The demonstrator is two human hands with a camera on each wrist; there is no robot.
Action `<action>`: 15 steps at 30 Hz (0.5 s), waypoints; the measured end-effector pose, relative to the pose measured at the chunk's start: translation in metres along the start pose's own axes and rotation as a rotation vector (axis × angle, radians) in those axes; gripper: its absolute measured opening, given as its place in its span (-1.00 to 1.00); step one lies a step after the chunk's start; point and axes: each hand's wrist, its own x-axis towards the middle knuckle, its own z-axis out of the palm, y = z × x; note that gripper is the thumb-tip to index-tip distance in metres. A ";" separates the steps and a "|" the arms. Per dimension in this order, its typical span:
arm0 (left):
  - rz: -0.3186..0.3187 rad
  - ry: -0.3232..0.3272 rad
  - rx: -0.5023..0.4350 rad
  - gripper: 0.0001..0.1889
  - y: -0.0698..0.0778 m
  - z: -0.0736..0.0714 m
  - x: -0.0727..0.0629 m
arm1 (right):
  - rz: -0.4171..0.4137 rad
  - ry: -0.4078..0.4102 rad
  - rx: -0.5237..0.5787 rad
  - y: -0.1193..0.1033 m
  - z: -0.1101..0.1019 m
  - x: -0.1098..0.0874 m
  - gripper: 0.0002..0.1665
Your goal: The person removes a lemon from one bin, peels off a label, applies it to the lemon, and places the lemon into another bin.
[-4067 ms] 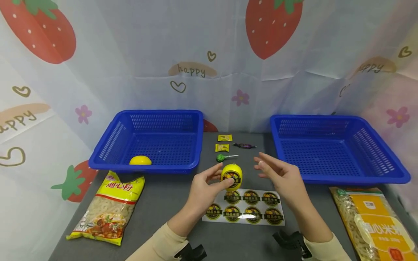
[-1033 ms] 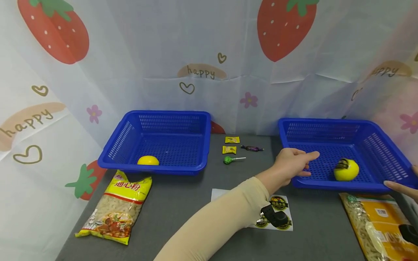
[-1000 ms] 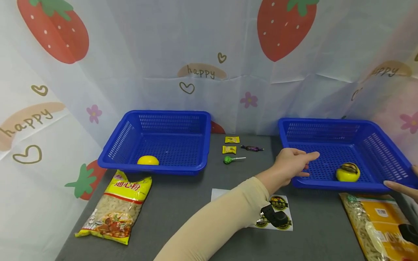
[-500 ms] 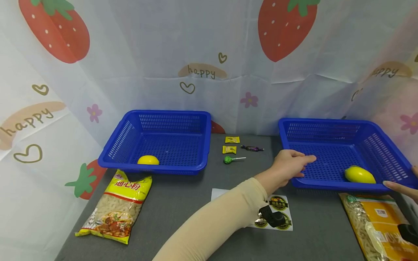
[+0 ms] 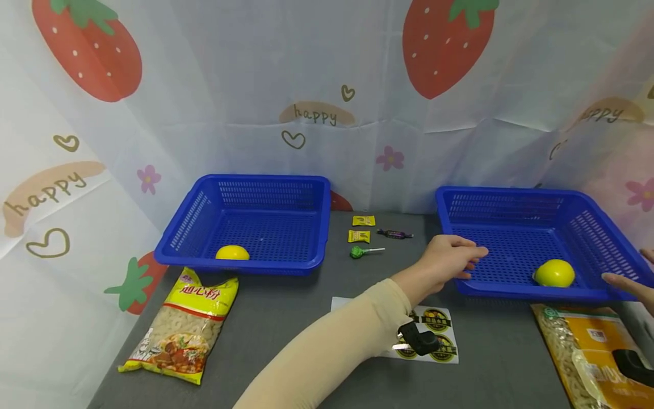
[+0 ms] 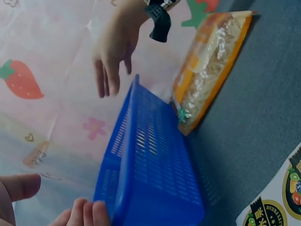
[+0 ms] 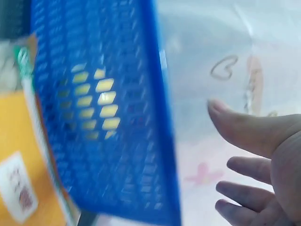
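Observation:
A yellow lemon (image 5: 554,274) lies in the right blue basket (image 5: 511,289), near its front wall. In the right wrist view, yellow shows through the slots of the basket wall (image 7: 155,141). My left hand (image 5: 447,258) hovers by that basket's left front corner, thumb extended and fingers loosely bent, gripping nothing. Its fingertips (image 6: 96,214) overlap the basket rim in the left wrist view. At the right edge of the head view, my right hand (image 5: 633,287) is partly cut off. The right wrist view shows its thumb and fingers spread and apart from the rim.
Another lemon (image 5: 232,253) lies in the left blue basket (image 5: 240,264). Between the baskets are yellow-wrapped candies (image 5: 359,236), a purple candy (image 5: 395,234) and a green lollipop (image 5: 357,251). A sticker sheet (image 5: 449,326) lies partly under my left arm. Pasta bags (image 5: 184,329) flank the table.
The stickered lemon left my hands for the right basket, where it rolled right, then back left; its sticker is now out of sight. My left hand draws slightly left, my right hand lifts off the rim.

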 end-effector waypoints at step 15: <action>0.146 -0.085 -0.001 -0.67 0.011 -0.070 -0.021 | -0.266 -0.018 0.073 -0.152 -0.006 -0.069 -0.20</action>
